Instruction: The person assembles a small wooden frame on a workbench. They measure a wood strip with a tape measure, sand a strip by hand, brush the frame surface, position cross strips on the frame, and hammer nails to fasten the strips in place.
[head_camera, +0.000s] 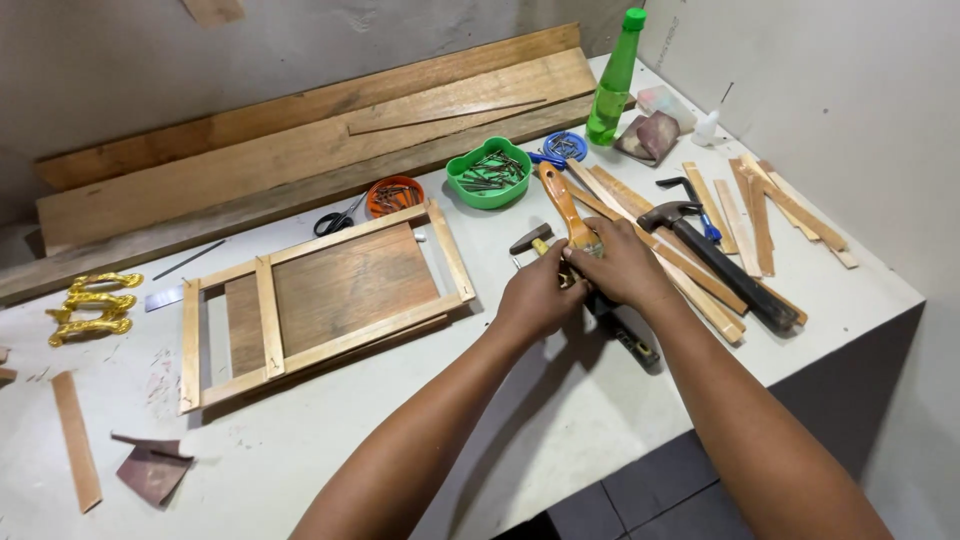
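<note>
A white worktable (560, 420) is set against the wall. On it are laid long wooden planks (300, 150), a slatted wooden frame (320, 300), 2 bowls of nails, 1 green (490, 175) and 1 orange (394, 196), scissors (338, 220), a claw hammer (720, 262), loose wood strips (770, 210), a green bottle (614, 85), gold handles (92, 308), sandpaper pieces (152, 468) and a paintbrush (566, 208).
</note>
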